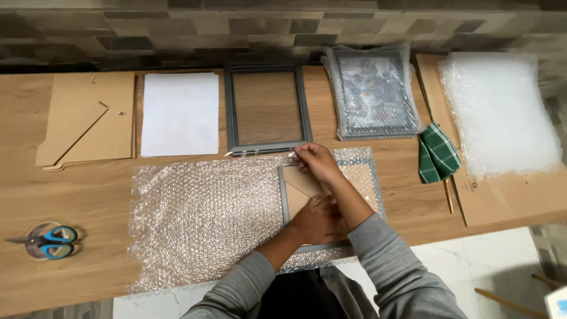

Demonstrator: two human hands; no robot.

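wooden table (71,195) carries all items. clear bubble wrap sheet (201,218) lies at centre, under a grey picture frame (284,198) lying face down at about 3 o'clock on the sheet. left hand (316,221) presses flat on the frame's brown backing, fingers spread, gripping nothing. right hand (316,160) at the frame's 12 o'clock edge pinches a strip of clear tape (260,152) between fingertips. blue-handled scissors (50,241) rest at 9 o'clock.
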